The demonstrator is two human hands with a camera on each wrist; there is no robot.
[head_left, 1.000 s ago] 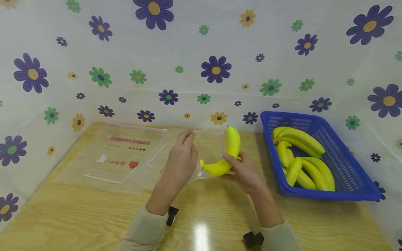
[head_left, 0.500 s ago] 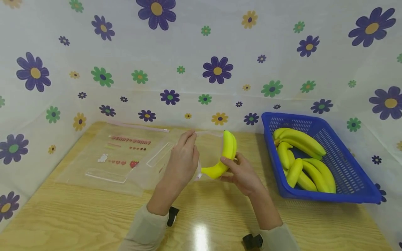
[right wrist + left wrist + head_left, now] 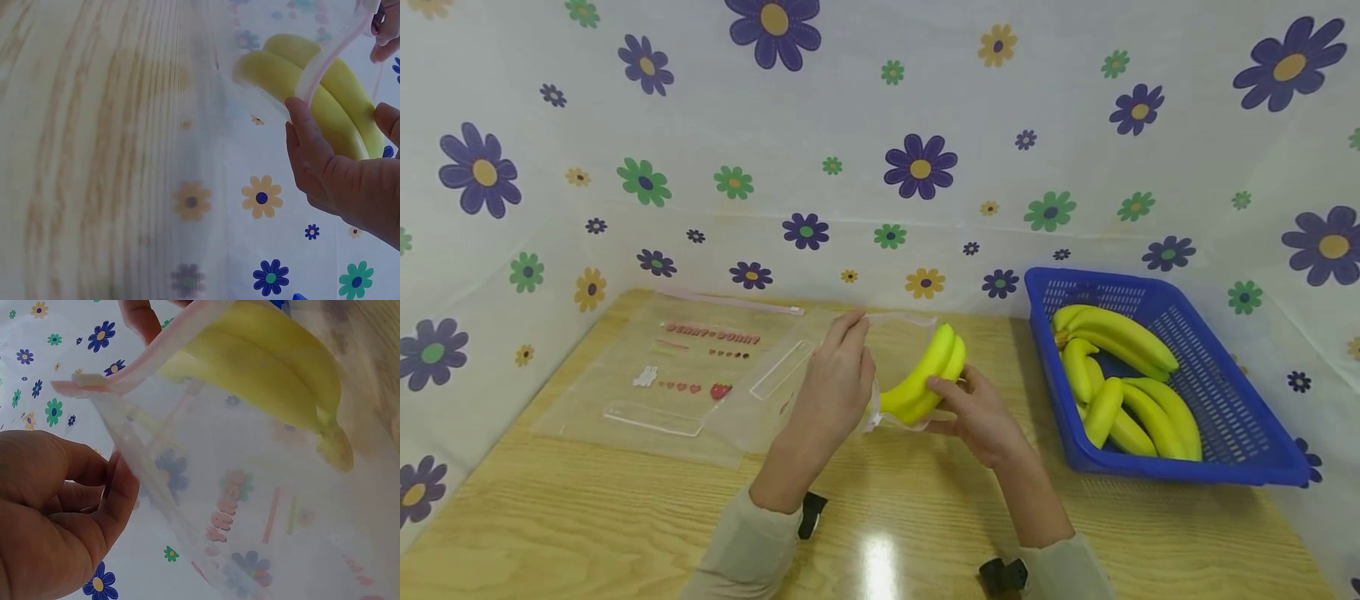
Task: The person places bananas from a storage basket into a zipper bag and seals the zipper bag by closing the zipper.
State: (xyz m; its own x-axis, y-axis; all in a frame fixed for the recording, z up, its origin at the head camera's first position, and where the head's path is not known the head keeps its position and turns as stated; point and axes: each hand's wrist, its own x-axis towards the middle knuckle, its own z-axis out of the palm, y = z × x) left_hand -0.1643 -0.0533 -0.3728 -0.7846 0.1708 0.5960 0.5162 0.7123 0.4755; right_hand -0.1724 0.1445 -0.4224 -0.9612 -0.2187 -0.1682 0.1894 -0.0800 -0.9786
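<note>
While the earlier views had the fruit standing nearly upright outside the bag mouth, the present views record the following.

Left hand (image 3: 835, 392): raised just left of the fruit, thumb and fingers pinching the pink zip rim of the clear bag (image 3: 250, 506) and holding its mouth apart; this grip is unchanged from the earlier views.

Right hand (image 3: 977, 412): fingers curled round the outer end of the banana (image 3: 925, 379), thumb on top; the wrist view shows the zip rim crossing the fruit just ahead of the thumb.

Banana: a small yellow bunch, at least two fingers joined at one stem. It now lies tilted lower, stem end leading past the rim and inside the bag; before, the tip pointed up and the stem was only at the mouth.

Clear bag: printed with small pink and red marks, hanging between the two hands, lower part against the table (image 3: 625, 517).

Spare bags (image 3: 662, 375): flat on the table, left of the left hand, not touched.

Blue basket (image 3: 1232, 425): right of the right hand, well apart, holding more bananas (image 3: 1120, 367); position unchanged.
</note>
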